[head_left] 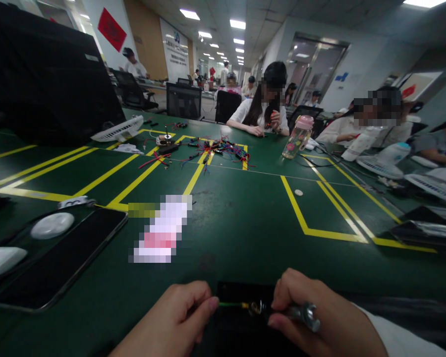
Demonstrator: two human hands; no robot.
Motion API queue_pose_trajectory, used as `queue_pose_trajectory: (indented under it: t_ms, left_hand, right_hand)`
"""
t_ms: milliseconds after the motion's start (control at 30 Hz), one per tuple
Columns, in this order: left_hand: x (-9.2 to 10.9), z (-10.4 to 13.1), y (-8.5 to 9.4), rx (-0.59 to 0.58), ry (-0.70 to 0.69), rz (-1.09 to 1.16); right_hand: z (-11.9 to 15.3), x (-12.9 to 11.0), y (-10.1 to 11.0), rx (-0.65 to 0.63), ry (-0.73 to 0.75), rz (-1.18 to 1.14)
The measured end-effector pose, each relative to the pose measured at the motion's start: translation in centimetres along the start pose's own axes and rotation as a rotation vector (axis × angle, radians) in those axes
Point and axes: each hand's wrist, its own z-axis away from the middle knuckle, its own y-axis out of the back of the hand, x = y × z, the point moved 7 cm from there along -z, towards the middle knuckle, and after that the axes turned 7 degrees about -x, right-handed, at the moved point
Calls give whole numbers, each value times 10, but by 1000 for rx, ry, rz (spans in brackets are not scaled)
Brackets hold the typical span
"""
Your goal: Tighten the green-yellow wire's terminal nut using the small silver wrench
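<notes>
Your left hand (184,317) is to the right of the black phone (65,258), its thumb and fingertips pinched shut on a thin green wire (230,304). The wire runs away from the phone to a yellow end, which meets a small metal piece (255,308) between your 2 hands. Your right hand (305,317), farther right of the phone, curls closed around a silver tool (309,317) with a forked end; you cannot tell here whether its fingertips also grip the metal piece. Both hands work over a flat dark surface (241,337), well to the right of the phone.

Just right of the phone, and apart from it, lies a pixelated white-and-pink slip (163,230). A white oval thing (52,225) sits just beside the phone's left side. Beyond the phone and to its right, a tangle of red, blue and black wires (223,146) spreads over the green table (241,213), with a motor-like part (166,140) near it. Farther right of the phone stand a small white disc's neighbour, a pink-lidded bottle (298,137), and a person in a white top (260,111), seated across the table.
</notes>
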Motion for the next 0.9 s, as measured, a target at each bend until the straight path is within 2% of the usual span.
queue_pose_trajectory:
  t_ms: [367,633,833,900]
  left_hand:
    - [-2,0,-1,-2,37,25]
    - [-4,0,-2,-5,67,58]
    - [-4,1,-1,5,35,44]
    - [-2,1,0,2,31,37]
  right_hand:
    - [-5,-3,-2,-18,36,75]
    - [-9,-4,-3,-116,-65,111]
    - [-13,-19,7,-213,197,131]
    - [-12,-19,11,-208,185,125]
